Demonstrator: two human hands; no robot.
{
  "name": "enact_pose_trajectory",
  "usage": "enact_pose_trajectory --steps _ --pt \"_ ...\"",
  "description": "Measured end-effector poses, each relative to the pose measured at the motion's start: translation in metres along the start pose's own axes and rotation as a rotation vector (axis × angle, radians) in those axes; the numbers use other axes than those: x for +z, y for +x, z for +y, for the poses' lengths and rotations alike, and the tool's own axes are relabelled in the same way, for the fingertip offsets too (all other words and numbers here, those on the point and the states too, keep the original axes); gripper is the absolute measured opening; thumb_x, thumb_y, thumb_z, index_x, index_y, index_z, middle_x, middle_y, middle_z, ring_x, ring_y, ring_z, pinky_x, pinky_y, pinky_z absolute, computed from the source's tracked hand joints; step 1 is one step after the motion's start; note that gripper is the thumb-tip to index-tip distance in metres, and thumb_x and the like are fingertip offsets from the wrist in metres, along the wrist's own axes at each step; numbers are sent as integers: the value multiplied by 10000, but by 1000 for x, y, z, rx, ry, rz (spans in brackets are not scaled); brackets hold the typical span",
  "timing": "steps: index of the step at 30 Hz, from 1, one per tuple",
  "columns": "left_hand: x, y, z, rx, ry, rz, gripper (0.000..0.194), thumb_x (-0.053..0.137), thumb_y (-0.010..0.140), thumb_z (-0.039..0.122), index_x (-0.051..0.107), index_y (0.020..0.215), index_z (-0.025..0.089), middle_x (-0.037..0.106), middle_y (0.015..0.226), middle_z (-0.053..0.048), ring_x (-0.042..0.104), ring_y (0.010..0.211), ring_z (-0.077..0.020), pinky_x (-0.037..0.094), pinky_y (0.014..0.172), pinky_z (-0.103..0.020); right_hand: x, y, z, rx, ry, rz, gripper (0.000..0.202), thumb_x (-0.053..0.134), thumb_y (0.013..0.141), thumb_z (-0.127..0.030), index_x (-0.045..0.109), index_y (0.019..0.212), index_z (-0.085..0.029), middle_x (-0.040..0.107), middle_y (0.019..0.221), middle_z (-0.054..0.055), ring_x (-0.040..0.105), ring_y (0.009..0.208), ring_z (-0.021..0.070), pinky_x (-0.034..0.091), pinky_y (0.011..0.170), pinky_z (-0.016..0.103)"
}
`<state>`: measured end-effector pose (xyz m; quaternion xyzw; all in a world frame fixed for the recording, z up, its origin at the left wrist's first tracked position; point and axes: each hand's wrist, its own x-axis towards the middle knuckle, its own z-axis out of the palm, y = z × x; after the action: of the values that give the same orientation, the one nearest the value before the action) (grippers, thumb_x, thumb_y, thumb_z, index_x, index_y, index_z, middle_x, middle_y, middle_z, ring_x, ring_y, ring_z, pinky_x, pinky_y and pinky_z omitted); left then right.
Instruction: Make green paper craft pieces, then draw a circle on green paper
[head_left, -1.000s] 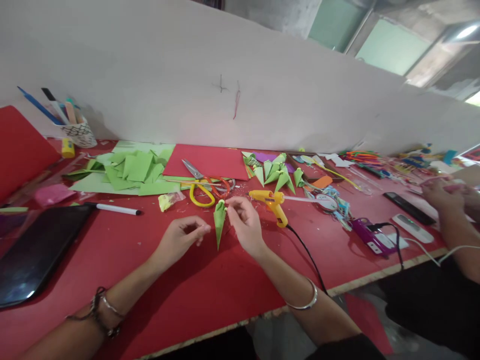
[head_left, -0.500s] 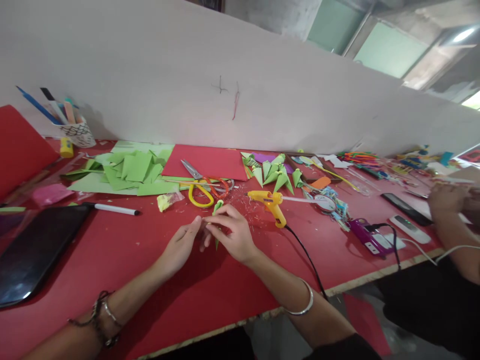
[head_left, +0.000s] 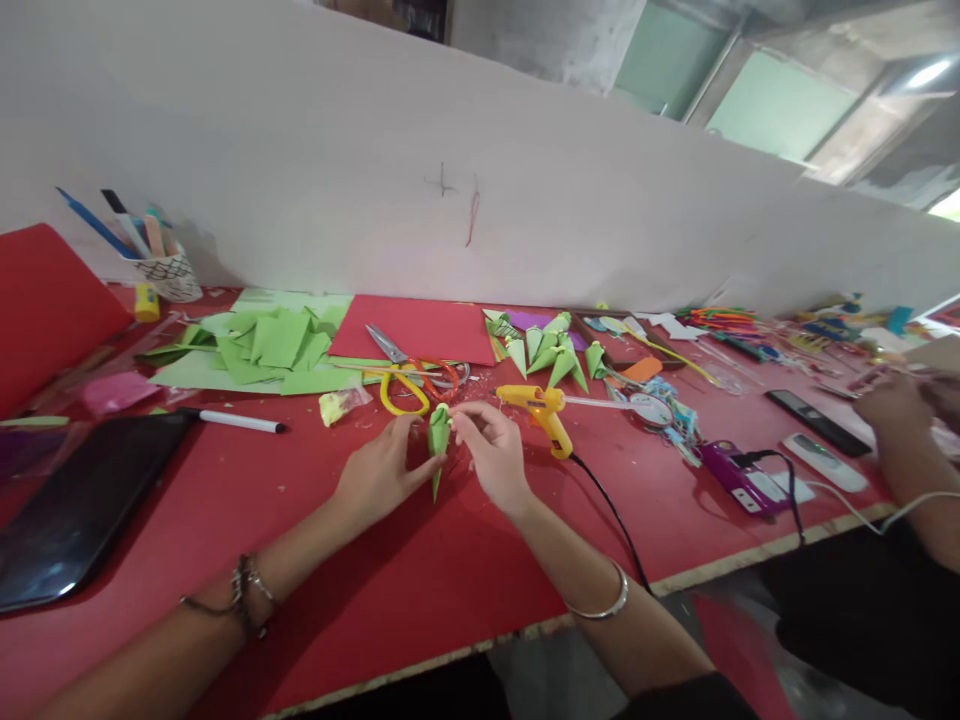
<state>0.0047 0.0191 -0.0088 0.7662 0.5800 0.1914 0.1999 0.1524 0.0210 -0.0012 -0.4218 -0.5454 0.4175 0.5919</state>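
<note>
Left hand (head_left: 380, 472), thumb and fingers spread, at a green paper cone (head_left: 439, 432); right hand (head_left: 496, 458) by its top, pinch unclear.

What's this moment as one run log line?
left hand: at green paper cone | right hand: at cone's top | yellow glue gun: lying on red table

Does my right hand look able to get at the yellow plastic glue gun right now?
Likely yes: the glue gun lies close beside your right hand, nothing standing between them, though that hand is at the green paper cone.
</note>
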Motion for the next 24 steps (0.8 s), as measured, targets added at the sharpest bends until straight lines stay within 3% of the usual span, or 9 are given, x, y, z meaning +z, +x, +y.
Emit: enact_pose_trajectory --steps 4,9,13,15,19,21,24 --pt "4 11 14 -7 207 -9 533 470 720 538 392 1125 201 615 949 -80 597 795 -235 397 562 -280 -2 1 1 -18 -17 30 239 440 810 -303 544 640 -172 494 570 -27 451 500 80 374 496 208" --pt "4 18 17 41 187 -24 383 465 747 362 431 1092 198 615 933 -72 588 824 -232 399 588 -279 -1 2 2 -47 -32 71 102 541 744 -280 554 755 -179 535 658 -19 495 597 97 413 563 217" --pt "1 15 0 56 -197 18 288 380 775 292 480 1020 178 593 921 -66 559 819 -190 406 642 -276 -2 0 -1 -59 -38 62 139 520 765 -271 587 849 -182 556 711 -2 509 621 101 429 585 228" --pt "0 12 -6 -41 -484 -1 257 342 778 294 491 947 170 563 752 -25 534 654 -144 391 563 -249 -3 -1 -2 -78 -44 66 176 468 806 -278 601 871 -183 552 709 2 494 590 93 422 564 226" --pt "-4 4 -5 -315 -949 -59 230 373 770 381 456 850 182 387 530 72 324 394 -67 267 416 -200 -4 -1 -3 -139 -110 84 181 452 821 -267 615 846 -194 567 765 15 504 618 99 427 576 237" --pt "-5 1 -1 -317 -1030 -56 267 429 752 439 450 832 186 385 538 74 317 405 -61 261 423 -204 -4 0 -2 -167 -137 79 139 495 792 -238 619 843 -203 572 804 21 528 689 116 439 604 245" --pt "-5 -1 3 -196 -974 -26 282 466 744 460 441 794 184 410 588 61 369 469 -69 313 476 -215 -3 -1 -2 -187 -125 54 133 525 767 -198 624 854 -211 566 823 22 543 739 127 453 628 250"
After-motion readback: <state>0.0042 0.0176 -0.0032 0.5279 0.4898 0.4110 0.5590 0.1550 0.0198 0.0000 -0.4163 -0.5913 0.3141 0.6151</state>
